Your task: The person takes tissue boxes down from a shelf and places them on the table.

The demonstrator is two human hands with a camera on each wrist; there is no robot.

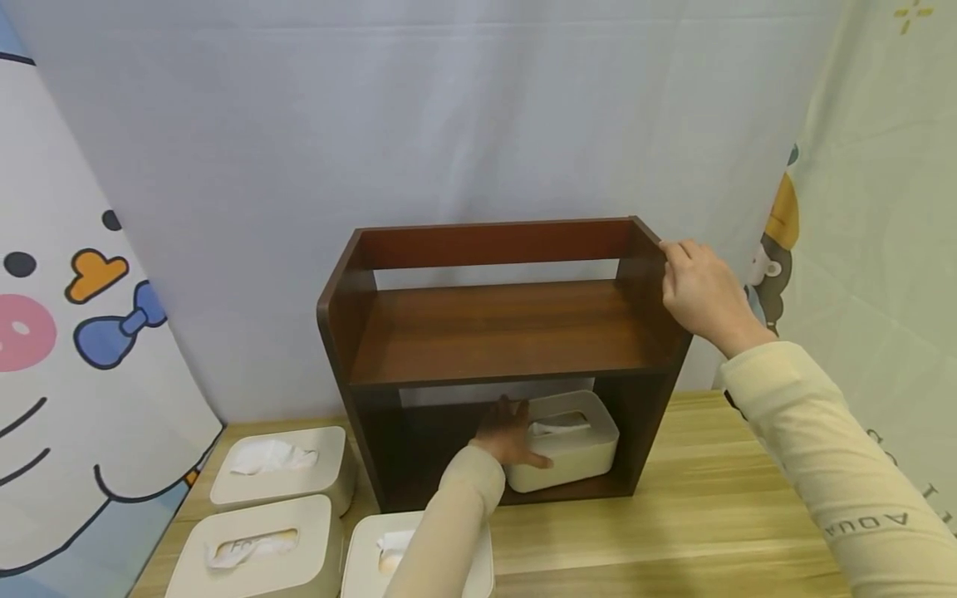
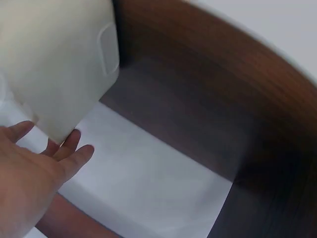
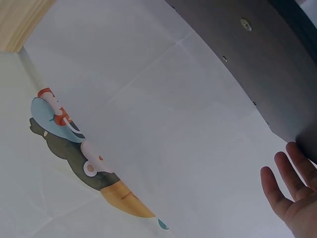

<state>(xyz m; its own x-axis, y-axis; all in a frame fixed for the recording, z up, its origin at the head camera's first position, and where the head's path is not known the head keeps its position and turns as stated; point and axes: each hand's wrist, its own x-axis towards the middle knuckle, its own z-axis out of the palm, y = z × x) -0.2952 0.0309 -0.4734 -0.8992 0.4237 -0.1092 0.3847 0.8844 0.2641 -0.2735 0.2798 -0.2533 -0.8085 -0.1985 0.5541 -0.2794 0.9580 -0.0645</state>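
Observation:
On the lower level of a dark brown desktop shelf (image 1: pixel 486 328) sits a cream tissue box (image 1: pixel 586 457), near the right side panel. My left hand (image 1: pixel 508 433) holds that box by its left end, thumb along the front and fingers toward the back. In the left wrist view, my left hand's fingers (image 2: pixel 74 153) lie at a corner of the tissue box (image 2: pixel 64 64). My right hand (image 1: pixel 703 291) grips the upper edge of the shelf's right side panel. Spread fingers (image 3: pixel 275 193) of it show beside that panel (image 3: pixel 247 64) in the right wrist view.
Three more cream tissue boxes stand on the wooden table (image 1: pixel 718 498) at the left: a rear one (image 1: pixel 329 473), one nearer (image 1: pixel 314 556) and one partly behind my left forearm (image 1: pixel 366 552). A pale curtain (image 1: pixel 486 116) hangs close behind the shelf.

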